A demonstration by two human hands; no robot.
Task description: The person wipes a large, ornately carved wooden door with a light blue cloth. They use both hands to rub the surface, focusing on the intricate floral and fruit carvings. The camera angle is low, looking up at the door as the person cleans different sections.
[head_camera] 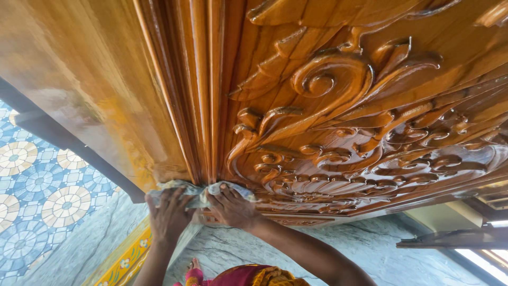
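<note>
Glossy carved wood fills nearly all I can see: a big varnished door [328, 106], honey-brown, with raised scrolls and leaf shapes on its panel and straight fluted mouldings running down beside them. Its top and right side run out of frame, and its smooth left panel shows a blurry reflection I can't make out. Under it lies a grey veined stone floor [360, 249], with a strip of patterned blue and cream tile [37, 196] off to the left and a yellow flowered border [124, 259] between them. At the bottom edge I see orange and pink clothing [248, 276], mostly cut off. My left hand [168, 214] and right hand [231, 207] both press a crumpled pale cloth [198, 191] against the door's lower edge, fingers bunched into the fabric and gripping it. The cloth hides the moulding's foot.
</note>
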